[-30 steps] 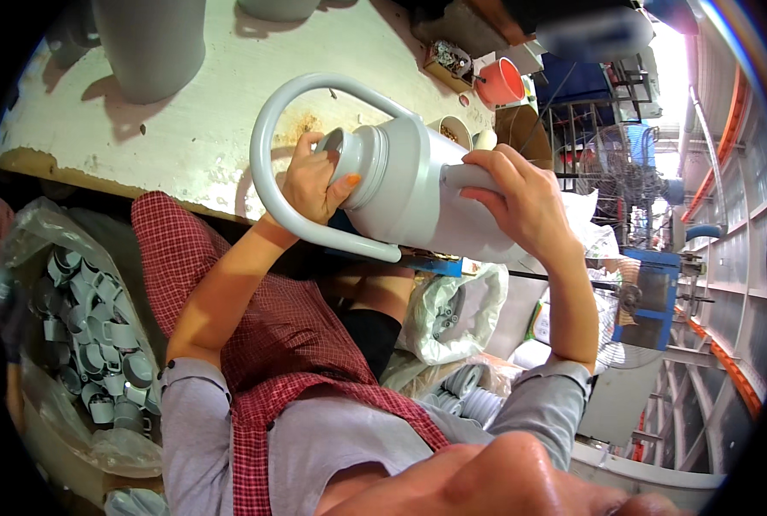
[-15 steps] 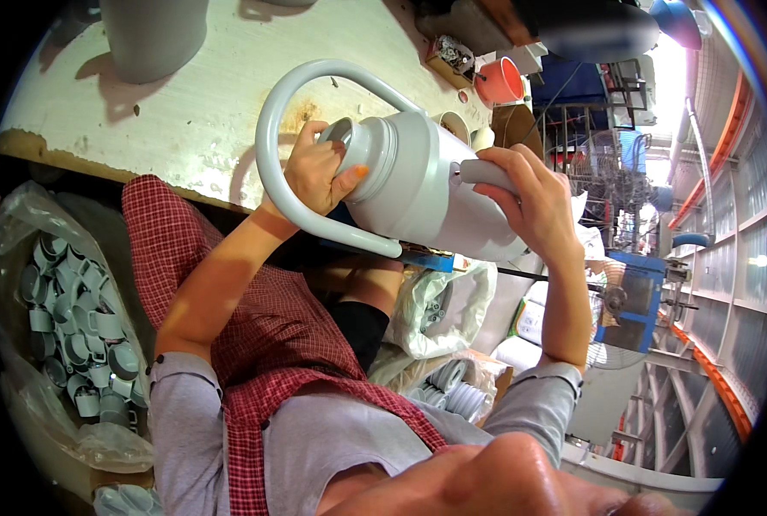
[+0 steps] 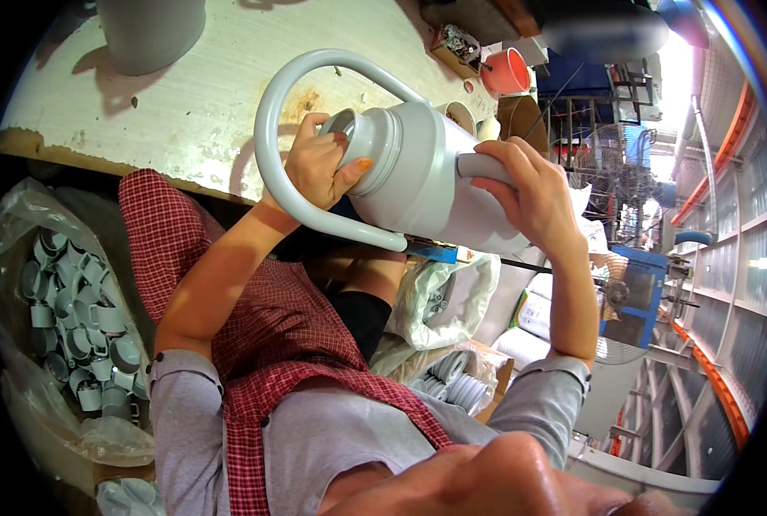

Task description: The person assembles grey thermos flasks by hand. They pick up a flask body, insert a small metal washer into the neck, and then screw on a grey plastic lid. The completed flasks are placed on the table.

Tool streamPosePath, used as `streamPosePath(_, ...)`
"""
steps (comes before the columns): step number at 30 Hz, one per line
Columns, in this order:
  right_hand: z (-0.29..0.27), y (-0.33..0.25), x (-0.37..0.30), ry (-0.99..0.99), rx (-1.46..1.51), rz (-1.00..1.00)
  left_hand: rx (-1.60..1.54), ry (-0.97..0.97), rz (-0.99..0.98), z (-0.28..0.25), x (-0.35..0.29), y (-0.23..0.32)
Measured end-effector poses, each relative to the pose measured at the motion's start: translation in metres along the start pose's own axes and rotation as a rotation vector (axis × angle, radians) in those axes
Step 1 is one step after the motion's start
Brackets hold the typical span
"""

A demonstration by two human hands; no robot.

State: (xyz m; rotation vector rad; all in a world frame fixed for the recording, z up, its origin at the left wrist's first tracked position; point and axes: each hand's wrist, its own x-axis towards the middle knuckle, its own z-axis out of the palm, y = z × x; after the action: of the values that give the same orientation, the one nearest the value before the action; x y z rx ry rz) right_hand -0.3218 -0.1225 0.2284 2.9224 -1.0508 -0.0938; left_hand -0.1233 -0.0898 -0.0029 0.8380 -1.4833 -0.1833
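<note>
Fitting the cap on a grey can (image 3: 426, 185), held up over the worktop (image 3: 185, 112).
Left hand (image 3: 323, 168) pinches the cap (image 3: 362, 138); right hand (image 3: 529, 193) grips the spout. Next, I think, the cap needs a firm twist.

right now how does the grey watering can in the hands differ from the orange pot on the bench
The watering can is pale grey and lies tilted on its side, off the bench; the orange pot is orange and sits on the bench. The can looks far bigger in the picture. The left hand is at the can's neck and the right hand grips its body; neither hand touches the pot. Both look like plastic.
</note>
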Motion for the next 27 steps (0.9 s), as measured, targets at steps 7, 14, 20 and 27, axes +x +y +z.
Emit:
streamPosePath(7, 0.004, 0.004, -0.003, -0.02, 0.042, 0.013, 0.011, -0.013, -0.012, -0.002, 0.001, 0.004)
streamPosePath(14, 0.0, 0.003, 0.004, -0.009, 0.055, -0.04, -0.062, -0.03, -0.1, 0.0, -0.001, 0.009)
streamPosePath(20, 0.021, 0.022, -0.012, 0.196, -0.1, -0.129, -0.254, -0.051, -0.677, 0.007, 0.0, 0.033)
streamPosePath(27, 0.011, 0.028, 0.001, 0.472, -0.188, -0.444, -0.193, 0.217, -0.946, -0.005, 0.007, 0.033)
